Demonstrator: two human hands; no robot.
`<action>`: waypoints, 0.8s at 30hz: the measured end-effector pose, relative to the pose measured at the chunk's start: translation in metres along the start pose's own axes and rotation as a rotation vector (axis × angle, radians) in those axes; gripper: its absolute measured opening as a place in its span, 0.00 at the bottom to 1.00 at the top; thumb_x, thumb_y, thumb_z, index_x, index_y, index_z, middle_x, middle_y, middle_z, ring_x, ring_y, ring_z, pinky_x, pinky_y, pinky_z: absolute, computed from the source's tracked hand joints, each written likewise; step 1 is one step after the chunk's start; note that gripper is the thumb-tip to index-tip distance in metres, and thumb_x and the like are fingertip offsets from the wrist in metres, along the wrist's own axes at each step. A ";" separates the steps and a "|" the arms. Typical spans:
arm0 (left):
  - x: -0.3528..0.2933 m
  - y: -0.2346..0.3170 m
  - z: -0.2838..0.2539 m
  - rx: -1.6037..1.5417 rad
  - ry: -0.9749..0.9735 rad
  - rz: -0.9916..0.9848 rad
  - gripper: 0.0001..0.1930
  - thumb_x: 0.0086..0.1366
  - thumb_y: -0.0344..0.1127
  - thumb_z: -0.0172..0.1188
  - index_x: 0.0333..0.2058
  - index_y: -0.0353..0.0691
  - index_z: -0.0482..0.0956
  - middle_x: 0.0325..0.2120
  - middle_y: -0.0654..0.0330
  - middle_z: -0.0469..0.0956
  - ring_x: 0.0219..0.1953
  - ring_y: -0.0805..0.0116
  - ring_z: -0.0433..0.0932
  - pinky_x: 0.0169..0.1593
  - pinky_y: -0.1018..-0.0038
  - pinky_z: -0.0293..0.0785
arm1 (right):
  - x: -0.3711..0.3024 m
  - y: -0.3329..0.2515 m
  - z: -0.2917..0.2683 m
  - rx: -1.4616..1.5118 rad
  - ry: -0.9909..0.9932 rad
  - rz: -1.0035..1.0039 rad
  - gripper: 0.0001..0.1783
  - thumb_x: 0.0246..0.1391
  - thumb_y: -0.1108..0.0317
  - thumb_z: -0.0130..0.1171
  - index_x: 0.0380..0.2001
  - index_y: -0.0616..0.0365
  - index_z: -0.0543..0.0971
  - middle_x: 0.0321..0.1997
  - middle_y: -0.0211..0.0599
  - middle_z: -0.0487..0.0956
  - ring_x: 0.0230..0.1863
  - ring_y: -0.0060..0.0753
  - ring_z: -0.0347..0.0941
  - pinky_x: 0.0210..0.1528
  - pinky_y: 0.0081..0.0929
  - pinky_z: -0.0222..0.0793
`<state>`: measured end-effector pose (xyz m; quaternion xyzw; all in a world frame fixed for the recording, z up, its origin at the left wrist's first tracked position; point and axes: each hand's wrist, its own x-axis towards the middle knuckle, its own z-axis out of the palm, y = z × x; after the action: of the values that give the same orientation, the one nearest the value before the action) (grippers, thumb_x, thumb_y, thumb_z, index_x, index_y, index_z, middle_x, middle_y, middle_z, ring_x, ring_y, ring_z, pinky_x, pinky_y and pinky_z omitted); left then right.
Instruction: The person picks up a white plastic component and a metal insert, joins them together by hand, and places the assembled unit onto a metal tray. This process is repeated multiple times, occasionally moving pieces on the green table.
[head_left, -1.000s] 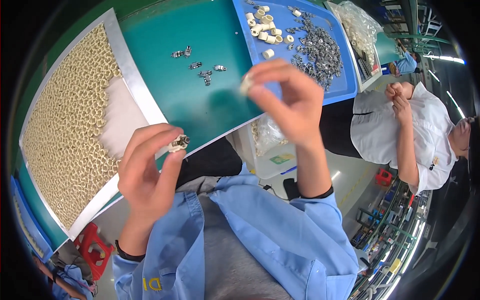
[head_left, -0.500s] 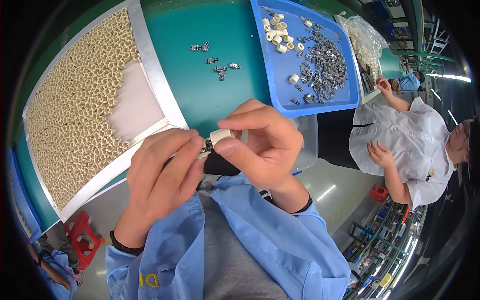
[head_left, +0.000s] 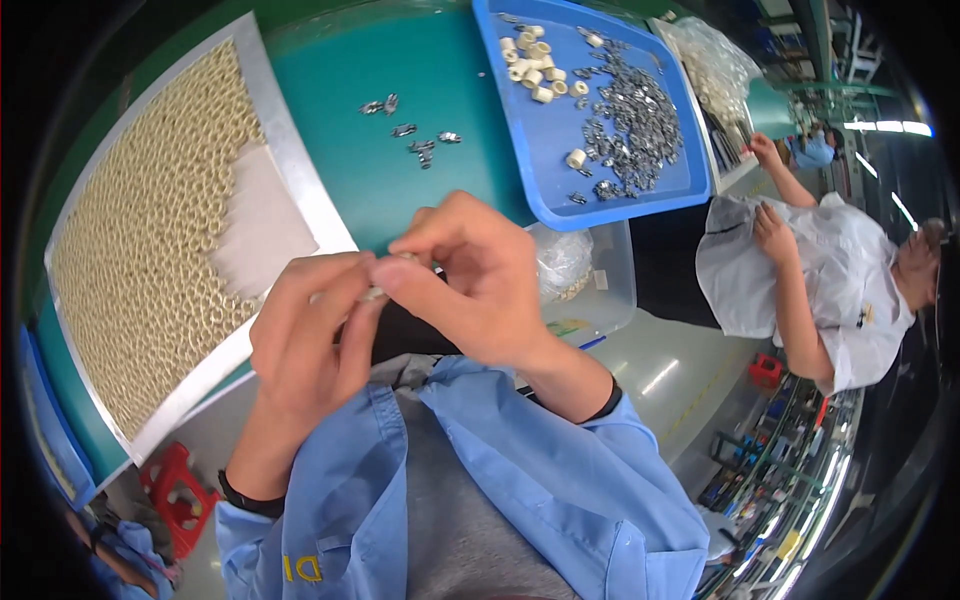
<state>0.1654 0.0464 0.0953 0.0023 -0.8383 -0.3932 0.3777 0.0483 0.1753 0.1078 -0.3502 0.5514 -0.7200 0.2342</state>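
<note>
My left hand (head_left: 310, 330) and my right hand (head_left: 470, 285) meet in front of my chest, fingertips pinched together. Between them is a small cream cylindrical piece (head_left: 374, 294), mostly covered by the fingers; only slivers of it show. My right thumb presses over it from the right while the left thumb and forefinger grip its other side. Whether the metal clip is inside the cylinder is hidden. Just beyond the hands, several loose dark metal clips (head_left: 422, 150) lie on the green tabletop (head_left: 400, 205).
At left, a white-framed tray (head_left: 300, 150) carries densely packed cream rings (head_left: 150, 240). A blue tray (head_left: 555, 215) at the right holds metal clips (head_left: 635, 125) and cream cylinders (head_left: 530, 68). Below it stands a clear plastic bin (head_left: 610, 275). A co-worker in white (head_left: 770, 280) is at right.
My hands have closed together over the cream cylinder, which showed plainly earlier with a metal clip beside it. My right hand has shifted left. The co-worker's lower hand has risen.
</note>
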 end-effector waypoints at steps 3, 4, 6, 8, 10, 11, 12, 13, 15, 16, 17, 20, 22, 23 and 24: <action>-0.002 -0.008 0.008 -0.135 -0.042 -0.227 0.15 0.55 0.17 0.65 0.43 0.30 0.79 0.39 0.48 0.80 0.41 0.58 0.82 0.44 0.68 0.79 | 0.011 0.010 -0.005 -0.241 -0.089 0.024 0.11 0.52 0.79 0.68 0.36 0.62 0.75 0.25 0.30 0.77 0.23 0.14 0.70 0.25 0.15 0.62; 0.000 -0.010 0.010 -0.194 -0.058 -0.352 0.14 0.57 0.18 0.64 0.43 0.30 0.79 0.39 0.49 0.80 0.43 0.59 0.81 0.45 0.69 0.78 | 0.015 0.009 -0.010 -0.245 -0.070 0.006 0.11 0.52 0.79 0.68 0.36 0.62 0.75 0.25 0.30 0.77 0.23 0.14 0.70 0.25 0.15 0.62; 0.008 -0.012 0.012 -0.339 -0.062 -0.461 0.13 0.58 0.18 0.64 0.43 0.30 0.79 0.39 0.51 0.80 0.43 0.62 0.80 0.46 0.71 0.77 | 0.020 0.006 -0.017 -0.370 -0.139 0.073 0.12 0.52 0.76 0.69 0.37 0.62 0.76 0.24 0.28 0.77 0.24 0.13 0.71 0.26 0.15 0.63; 0.017 -0.015 0.015 -0.627 -0.052 -0.716 0.11 0.60 0.20 0.63 0.42 0.31 0.79 0.38 0.55 0.79 0.44 0.67 0.78 0.47 0.74 0.74 | 0.026 0.005 -0.028 -0.432 -0.162 0.098 0.12 0.52 0.74 0.70 0.37 0.62 0.77 0.23 0.27 0.77 0.24 0.13 0.71 0.26 0.15 0.63; 0.036 -0.027 0.017 -0.512 -0.088 -0.617 0.10 0.60 0.20 0.64 0.41 0.31 0.79 0.37 0.57 0.79 0.43 0.70 0.77 0.46 0.76 0.73 | 0.030 0.003 -0.049 -0.424 -0.080 0.091 0.12 0.53 0.72 0.69 0.38 0.63 0.78 0.24 0.28 0.78 0.24 0.13 0.72 0.26 0.15 0.65; 0.049 -0.036 0.018 -0.403 -0.113 -0.529 0.10 0.60 0.21 0.64 0.41 0.32 0.79 0.37 0.59 0.78 0.42 0.72 0.75 0.46 0.77 0.73 | 0.032 0.003 -0.062 -0.421 -0.039 0.091 0.12 0.53 0.71 0.68 0.39 0.63 0.78 0.24 0.29 0.78 0.24 0.14 0.72 0.27 0.16 0.65; 0.063 -0.044 0.019 -0.292 -0.137 -0.441 0.10 0.60 0.21 0.65 0.41 0.32 0.79 0.37 0.61 0.78 0.41 0.75 0.74 0.45 0.79 0.72 | 0.034 0.003 -0.077 -0.501 0.011 0.062 0.12 0.54 0.70 0.67 0.39 0.63 0.79 0.25 0.30 0.79 0.24 0.16 0.73 0.27 0.17 0.67; 0.076 -0.051 0.019 -0.292 -0.145 -0.437 0.10 0.60 0.21 0.65 0.41 0.32 0.79 0.37 0.61 0.78 0.41 0.75 0.74 0.45 0.79 0.72 | 0.037 0.003 -0.093 -0.582 0.061 0.035 0.11 0.55 0.69 0.66 0.40 0.63 0.80 0.25 0.30 0.79 0.24 0.18 0.73 0.27 0.19 0.68; 0.109 -0.069 0.023 -0.330 -0.139 -0.563 0.10 0.60 0.24 0.66 0.42 0.33 0.80 0.34 0.64 0.77 0.36 0.78 0.71 0.43 0.80 0.71 | 0.045 0.006 -0.140 -0.933 0.236 -0.132 0.10 0.55 0.69 0.65 0.40 0.61 0.82 0.26 0.32 0.80 0.24 0.22 0.75 0.29 0.22 0.70; 0.127 -0.079 0.026 -0.332 -0.149 -0.563 0.10 0.60 0.24 0.66 0.42 0.33 0.80 0.34 0.64 0.77 0.36 0.78 0.71 0.43 0.80 0.71 | 0.050 0.007 -0.168 -0.960 0.327 -0.100 0.10 0.55 0.68 0.65 0.40 0.60 0.82 0.28 0.34 0.81 0.27 0.26 0.76 0.32 0.25 0.71; 0.147 -0.092 0.031 -0.255 -0.167 -0.530 0.10 0.61 0.26 0.66 0.42 0.33 0.80 0.33 0.64 0.77 0.36 0.78 0.72 0.43 0.80 0.71 | 0.053 0.007 -0.196 -0.988 0.422 -0.065 0.10 0.55 0.68 0.64 0.40 0.59 0.83 0.30 0.35 0.81 0.31 0.29 0.77 0.35 0.28 0.73; 0.198 -0.145 0.055 -0.114 -0.231 -0.454 0.12 0.61 0.30 0.66 0.42 0.32 0.81 0.32 0.64 0.79 0.35 0.77 0.75 0.43 0.79 0.72 | 0.059 0.008 -0.264 -1.437 0.414 -0.109 0.11 0.54 0.66 0.65 0.39 0.57 0.84 0.37 0.37 0.79 0.40 0.36 0.76 0.45 0.34 0.71; 0.230 -0.177 0.077 -0.044 -0.271 -0.413 0.13 0.61 0.32 0.67 0.42 0.32 0.81 0.31 0.63 0.81 0.35 0.76 0.77 0.43 0.78 0.73 | 0.065 0.006 -0.265 -1.460 0.365 -0.109 0.11 0.54 0.65 0.65 0.40 0.56 0.84 0.38 0.36 0.79 0.42 0.37 0.75 0.48 0.35 0.69; 0.244 -0.190 0.089 0.045 -0.297 -0.380 0.13 0.60 0.33 0.67 0.42 0.33 0.82 0.32 0.62 0.82 0.35 0.75 0.78 0.43 0.77 0.73 | 0.069 0.006 -0.263 -1.482 0.306 -0.116 0.11 0.54 0.65 0.65 0.40 0.56 0.85 0.39 0.36 0.78 0.44 0.39 0.74 0.50 0.36 0.67; 0.257 -0.203 0.103 0.132 -0.322 -0.346 0.14 0.60 0.35 0.68 0.42 0.33 0.82 0.32 0.61 0.83 0.35 0.74 0.79 0.44 0.75 0.74 | 0.071 0.006 -0.263 -1.505 0.248 -0.123 0.12 0.53 0.64 0.65 0.40 0.55 0.85 0.40 0.36 0.77 0.46 0.40 0.72 0.53 0.37 0.65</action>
<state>-0.1436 -0.1036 0.0818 0.1076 -0.8986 -0.3919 0.1652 -0.1986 0.2878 0.0813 -0.3619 0.8950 -0.1960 -0.1717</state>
